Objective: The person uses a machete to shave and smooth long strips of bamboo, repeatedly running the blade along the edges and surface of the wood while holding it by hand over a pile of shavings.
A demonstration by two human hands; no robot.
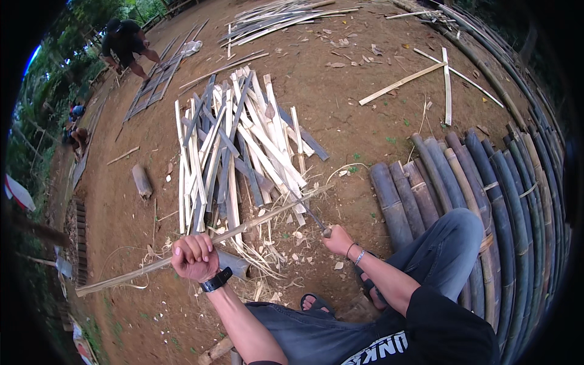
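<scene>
My left hand [194, 257], with a dark watch on its wrist, is closed around a long pale bamboo strip [261, 224]. The strip slants from the lower left up to the right, across the near end of a pile of split bamboo slats [281, 152]. In my right hand [342, 241] is a knife [315, 219], its handle mostly hidden by the fingers. Its thin dark blade points up and left toward the strip's right part; whether it touches the strip I cannot tell. Curly bamboo shavings [258, 261] lie on the soil below.
Whole bamboo poles [395, 204] lie side by side at my right. A short bamboo piece [142, 182] rests on the soil at left. More split strips [280, 24] lie farther off. At upper left, a person [125, 45] bends over a bamboo frame [149, 91].
</scene>
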